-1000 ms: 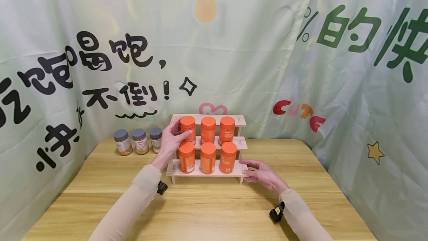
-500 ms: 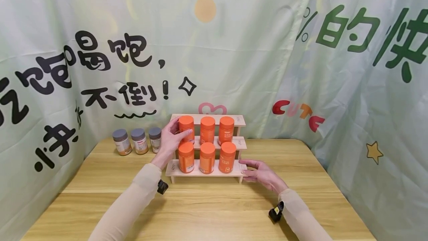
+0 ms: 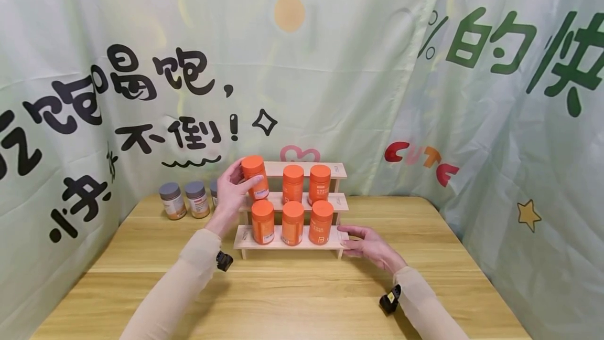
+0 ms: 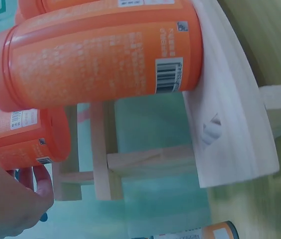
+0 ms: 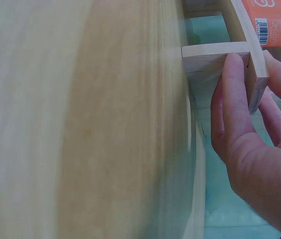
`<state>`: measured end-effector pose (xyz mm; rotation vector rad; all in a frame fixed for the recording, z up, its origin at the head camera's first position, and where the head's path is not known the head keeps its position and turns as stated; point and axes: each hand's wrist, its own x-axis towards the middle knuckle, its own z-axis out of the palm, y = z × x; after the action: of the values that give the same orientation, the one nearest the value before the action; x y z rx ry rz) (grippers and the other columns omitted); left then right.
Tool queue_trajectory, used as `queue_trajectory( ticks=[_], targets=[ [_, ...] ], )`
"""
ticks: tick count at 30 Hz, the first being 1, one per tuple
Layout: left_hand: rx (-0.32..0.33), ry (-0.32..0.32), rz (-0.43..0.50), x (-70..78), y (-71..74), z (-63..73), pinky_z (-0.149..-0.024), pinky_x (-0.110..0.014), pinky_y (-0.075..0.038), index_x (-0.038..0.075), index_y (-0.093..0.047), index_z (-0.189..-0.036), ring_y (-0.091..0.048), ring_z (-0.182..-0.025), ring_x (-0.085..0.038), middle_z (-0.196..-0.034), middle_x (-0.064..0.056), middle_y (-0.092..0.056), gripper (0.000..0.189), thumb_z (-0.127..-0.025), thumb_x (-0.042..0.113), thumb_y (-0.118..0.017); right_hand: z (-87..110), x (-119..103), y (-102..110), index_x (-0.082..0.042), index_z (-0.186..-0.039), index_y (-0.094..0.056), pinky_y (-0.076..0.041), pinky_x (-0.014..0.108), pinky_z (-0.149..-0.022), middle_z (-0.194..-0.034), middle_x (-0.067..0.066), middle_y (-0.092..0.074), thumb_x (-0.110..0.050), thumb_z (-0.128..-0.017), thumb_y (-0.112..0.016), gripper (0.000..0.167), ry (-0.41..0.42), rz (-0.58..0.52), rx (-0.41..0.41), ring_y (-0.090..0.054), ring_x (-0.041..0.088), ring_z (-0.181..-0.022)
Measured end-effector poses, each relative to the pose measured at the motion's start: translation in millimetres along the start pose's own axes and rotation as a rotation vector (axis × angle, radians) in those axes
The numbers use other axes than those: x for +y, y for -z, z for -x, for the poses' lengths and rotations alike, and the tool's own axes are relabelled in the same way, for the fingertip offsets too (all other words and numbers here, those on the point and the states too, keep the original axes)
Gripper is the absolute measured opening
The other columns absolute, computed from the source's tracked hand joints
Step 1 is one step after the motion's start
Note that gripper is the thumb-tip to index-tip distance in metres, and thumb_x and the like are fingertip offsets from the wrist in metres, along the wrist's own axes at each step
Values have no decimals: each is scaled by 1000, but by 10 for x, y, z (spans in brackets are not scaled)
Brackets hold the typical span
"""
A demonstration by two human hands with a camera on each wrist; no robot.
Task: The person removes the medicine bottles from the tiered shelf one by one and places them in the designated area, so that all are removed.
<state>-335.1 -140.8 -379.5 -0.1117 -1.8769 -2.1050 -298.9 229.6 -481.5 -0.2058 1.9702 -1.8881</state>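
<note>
Orange jar just came off the middle tier, tilted in my left hand's grip, base probably clear, leaving two jars there while my right hand pinched the rack.

Head cam: bright, even, soft light, from above going by faint shadows on table under both sleeves; pale sheen nr bottom ctr. Wide-angle stretch twd edges. L wrist cam: dimmer, blue-green cast, hazy, low contrast; left hand dull, fine print on nearest orange jar too soft to read. R wrist cam: hazy, cool tint, wood grain smeared, dim shadow lower ctr.
</note>
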Motion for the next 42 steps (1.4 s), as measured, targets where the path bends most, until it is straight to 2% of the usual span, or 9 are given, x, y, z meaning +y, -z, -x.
queue_trajectory(
  ticks=[13, 23, 28, 36, 42],
  targets=[
    [47, -83, 30, 56, 150, -21, -94, -22, -51, 18, -57, -135, -62, -111, -15, -126, -3, -65, 63, -78, 10, -83, -4, 4, -3, 3, -144, -43, -57, 37, -89, -137, 18, -52, -7, -93, -65, 57, -2, -11, -2, -67, 17, -98],
    [110, -33, 34, 71, 325, -18, -94, -21, -51, 18, -55, -138, -60, -111, -13, -131, -4, -63, 66, -79, 7, -81, -1, -1, -5, 3, -144, -43, -57, 37, -88, -133, 15, -55, -7, -93, -65, 57, 0, -6, -2, -68, 17, -97],
    [130, -25, 15, 64, 424, -18, -93, -22, -51, 19, -54, -140, -60, -111, -12, -133, -4, -63, 67, -79, 8, -81, 11, -6, -5, 4, -144, -42, -57, 37, -88, -137, 18, -52, -6, -93, -65, 57, -1, -7, -2, -67, 17, -98],
    [161, -48, 21, -42, 602, -27, -87, -17, -51, 17, -57, -136, -62, -107, -10, -125, 3, -66, 63, -78, 6, -82, 5, 8, 3, 3, -144, -43, -57, 37, -88, -133, 16, -55, -6, -93, -65, 56, 1, -6, 2, -67, 17, -97],
    [176, -14, -34, -132, 708, -26, -89, -16, -50, 16, -57, -136, -60, -107, -10, -127, 0, -65, 66, -77, 7, -83, 4, 8, 1, 3, -144, -43, -57, 37, -88, -133, 15, -55, -6, -93, -65, 56, 3, -6, -2, -68, 17, -98]
  ],
)
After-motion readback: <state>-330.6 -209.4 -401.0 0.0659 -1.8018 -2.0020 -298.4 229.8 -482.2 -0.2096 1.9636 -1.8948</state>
